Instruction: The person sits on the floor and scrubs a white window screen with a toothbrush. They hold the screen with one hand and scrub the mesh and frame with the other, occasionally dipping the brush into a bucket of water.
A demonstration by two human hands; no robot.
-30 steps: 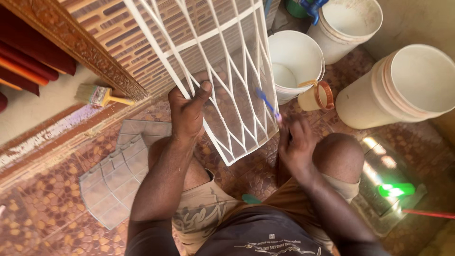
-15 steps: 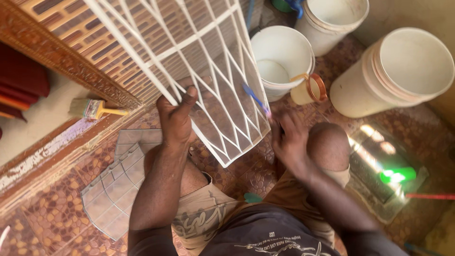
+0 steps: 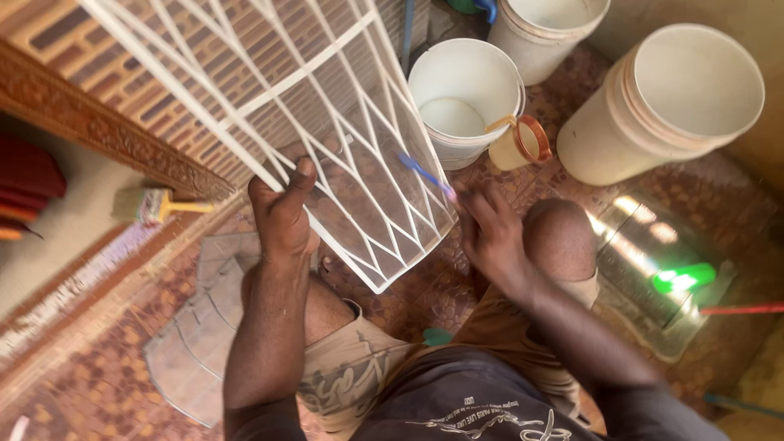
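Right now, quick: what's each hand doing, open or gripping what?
Left hand: closed around a bar of the white metal grille, holding it up.
Right hand: closed on a thin blue brush, its far end against the grille.

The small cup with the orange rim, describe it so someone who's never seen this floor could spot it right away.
Start at the white metal grille that the left hand holds up over the patterned tile floor. Just past its right edge stands a white bucket with a little white liquid inside. The small cup leans against that bucket's right side; it alone is tiny, tilted, cream-coloured and ringed with an orange rim, unlike the big plain white buckets.
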